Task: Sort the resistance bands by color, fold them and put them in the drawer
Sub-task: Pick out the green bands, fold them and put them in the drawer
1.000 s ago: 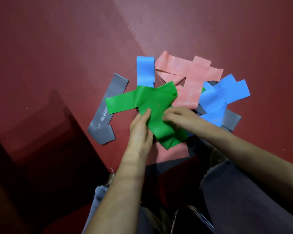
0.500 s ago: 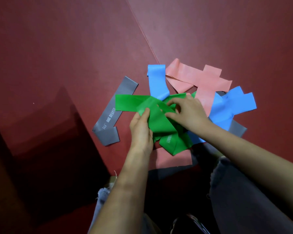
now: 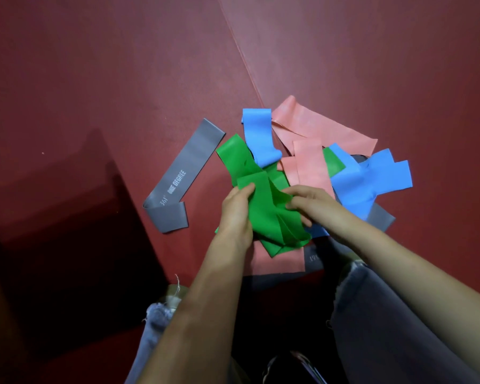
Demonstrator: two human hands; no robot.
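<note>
- Gathering the green bands was the step in hand: sorting by colour, with folding and storing not yet done.
- The left hand pinched the left edge of the green bunch between thumb and fingers; the right hand closed its fingers on the bunch's right side.
- The green bands lay on the red floor, just before the person's knees, overlapping the mixed pile.
- Blue bands and pink bands sat behind and to the right; one grey band lay apart to the left.
- No drawer showed.
- Next, I judged, the green had to be pulled clear of a blue strip crossing it, then squared for folding.
</note>
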